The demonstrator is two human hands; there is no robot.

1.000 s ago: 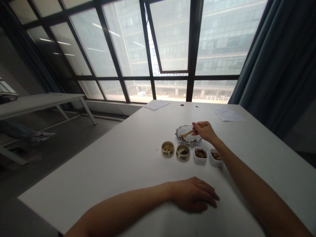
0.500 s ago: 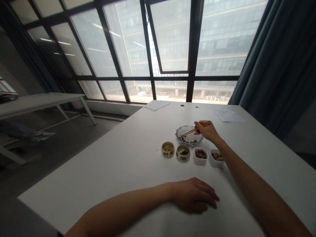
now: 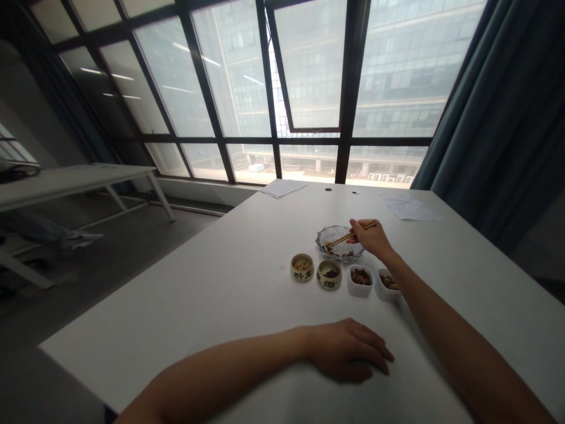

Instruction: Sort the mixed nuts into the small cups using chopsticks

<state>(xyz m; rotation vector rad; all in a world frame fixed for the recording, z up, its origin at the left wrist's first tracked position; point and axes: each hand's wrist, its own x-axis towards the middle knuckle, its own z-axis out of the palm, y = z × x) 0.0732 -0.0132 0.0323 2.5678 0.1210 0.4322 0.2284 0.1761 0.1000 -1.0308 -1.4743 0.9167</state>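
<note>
My right hand is closed around a pair of wooden chopsticks, whose tips reach down into a clear glass bowl. Small brown and pale pieces lie in that bowl; whether the tips pinch one is too small to tell. In front of it stand two round ceramic pots with dark lettering, one pot with pale yellowish bits, the other pot with dark bits. Beside them are a white tub of reddish-brown pieces and a second white tub, partly behind my right forearm. My left hand rests open on the table, holding nothing.
The white table runs toward the windows. Papers lie at its far left, and more papers at the far right. Another table stands to the left, and a blue curtain hangs at the right.
The view has shifted slightly, moving everything a little to the right. My right hand and the chopsticks stay over the glass bowl, nearly the same; my left hand stays put.
</note>
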